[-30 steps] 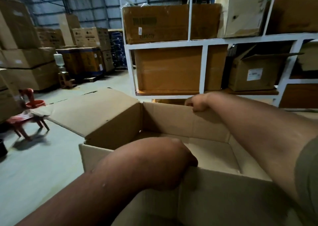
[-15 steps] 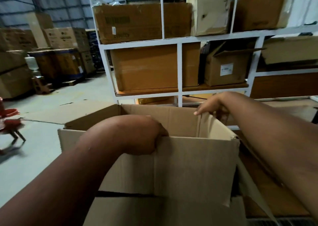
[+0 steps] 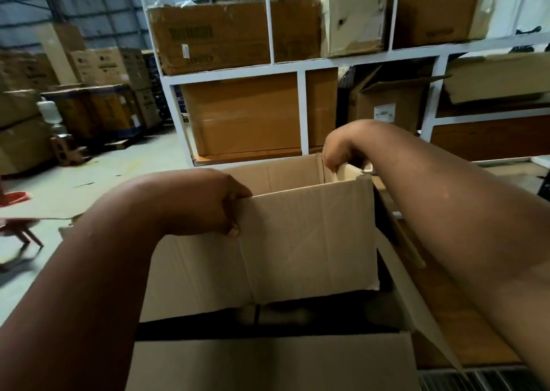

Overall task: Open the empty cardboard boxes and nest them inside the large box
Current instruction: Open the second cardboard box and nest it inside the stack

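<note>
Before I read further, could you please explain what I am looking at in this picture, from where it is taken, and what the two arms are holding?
No machine is at work here: these are a person's two bare arms. The picture comes from a camera worn on the person's head, looking forward and down, so the arms reach in from the bottom edge.

The left hand has its grip on the near top edge of an open cardboard box. The right hand holds the far right corner of the same box. Below it shows the rim of a larger box; the held one seems to be partly inside it.

Behind stands a white shelf full of boxes, in a warehouse.
</note>
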`<state>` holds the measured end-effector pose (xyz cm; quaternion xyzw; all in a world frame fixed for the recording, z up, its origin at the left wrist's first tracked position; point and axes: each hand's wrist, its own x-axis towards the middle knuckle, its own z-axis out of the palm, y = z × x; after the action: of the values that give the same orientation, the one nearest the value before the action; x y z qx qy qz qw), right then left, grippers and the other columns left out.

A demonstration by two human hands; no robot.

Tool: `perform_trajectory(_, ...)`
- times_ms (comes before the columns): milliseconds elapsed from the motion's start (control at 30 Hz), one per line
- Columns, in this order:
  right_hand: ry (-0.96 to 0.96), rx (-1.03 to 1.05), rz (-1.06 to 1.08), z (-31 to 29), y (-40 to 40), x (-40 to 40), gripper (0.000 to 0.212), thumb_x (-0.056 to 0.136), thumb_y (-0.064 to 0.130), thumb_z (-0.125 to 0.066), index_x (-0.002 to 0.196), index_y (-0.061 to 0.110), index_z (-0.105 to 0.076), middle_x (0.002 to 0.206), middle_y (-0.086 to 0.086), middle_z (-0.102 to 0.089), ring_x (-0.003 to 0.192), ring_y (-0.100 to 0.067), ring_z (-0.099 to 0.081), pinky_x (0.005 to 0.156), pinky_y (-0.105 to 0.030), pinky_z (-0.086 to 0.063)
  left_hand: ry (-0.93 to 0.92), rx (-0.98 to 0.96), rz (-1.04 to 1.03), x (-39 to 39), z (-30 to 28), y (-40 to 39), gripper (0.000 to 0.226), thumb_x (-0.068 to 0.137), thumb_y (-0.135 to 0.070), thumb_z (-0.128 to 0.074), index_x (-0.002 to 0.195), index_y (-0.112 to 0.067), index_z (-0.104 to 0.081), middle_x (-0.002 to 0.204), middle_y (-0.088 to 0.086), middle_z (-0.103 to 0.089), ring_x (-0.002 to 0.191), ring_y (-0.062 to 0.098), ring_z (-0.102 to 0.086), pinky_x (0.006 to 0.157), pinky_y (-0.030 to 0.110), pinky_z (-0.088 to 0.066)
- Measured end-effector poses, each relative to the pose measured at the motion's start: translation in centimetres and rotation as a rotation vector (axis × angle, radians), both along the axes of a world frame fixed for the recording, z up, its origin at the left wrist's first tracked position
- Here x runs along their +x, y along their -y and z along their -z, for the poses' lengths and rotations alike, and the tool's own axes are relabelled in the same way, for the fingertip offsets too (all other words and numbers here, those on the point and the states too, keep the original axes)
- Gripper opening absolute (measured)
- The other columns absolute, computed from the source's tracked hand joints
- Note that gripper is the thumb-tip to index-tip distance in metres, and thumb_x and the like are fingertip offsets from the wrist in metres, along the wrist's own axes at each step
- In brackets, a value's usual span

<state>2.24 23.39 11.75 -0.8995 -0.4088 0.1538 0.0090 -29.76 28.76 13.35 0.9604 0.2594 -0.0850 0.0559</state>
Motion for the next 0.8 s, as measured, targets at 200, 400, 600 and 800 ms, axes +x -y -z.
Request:
perform_trajectory(200, 0.133, 0.020, -0.065, -1.5, -2.4, -2.3, 0.025, 0.101, 0.006, -0.065, 0.124, 0.002, -0.074, 0.115, -0.021, -0.078, 0.094, -0.035, -0.082, 0.084, -0.046, -0.069, -0.016, 0.029, -0.028, -1.8, -0.8, -0.9, 0.054, 0.101, -0.031, -0.077, 0.152, -0.039, -0.060, 0.119, -0.023, -0.063, 0.104, 0.000, -0.058, 0.093, 0.024, -0.042)
perform_trajectory(400, 0.091, 0.065, 0.004, 2.5, -1.1, -0.4, 0.020, 0.096, 0.007, -0.068, 0.114, 0.006, -0.076, 0.111, -0.019, -0.076, 0.097, -0.035, -0.078, 0.091, -0.052, -0.068, -0.065, 0.052, 0.063, -0.1, 2.2, -1.0, 0.056, 0.101, -0.031, -0.076, 0.154, -0.040, -0.058, 0.139, -0.016, -0.068, 0.120, 0.007, -0.060, 0.107, 0.033, -0.049)
perform_trajectory(600, 0.055, 0.183, 0.088, 10.8, 2.8, 5.2, 0.024, 0.093, 0.011, -0.052, 0.098, 0.012, -0.075, 0.105, -0.015, -0.076, 0.090, -0.029, -0.072, 0.079, -0.042, -0.063, -0.071, 0.024, 0.161, 2.4, 7.6, 0.4, 0.047, 0.103, -0.030, -0.073, 0.148, -0.038, -0.062, 0.131, -0.011, -0.070, 0.114, 0.011, -0.062, 0.102, 0.035, -0.056)
perform_trajectory(800, -0.099, 0.398, 0.268, 13.8, 6.3, 8.5, 0.034, 0.102, -0.012, -0.049, 0.109, 0.008, -0.076, 0.116, -0.025, -0.070, 0.107, -0.043, -0.067, 0.095, -0.058, -0.058, 0.171, -0.014, 0.006, 1.2, 9.7, -0.6, 0.051, 0.095, -0.083, -0.055, 0.096, -0.034, -0.070, 0.089, -0.012, -0.069, 0.082, 0.007, -0.067, 0.068, 0.030, -0.055)
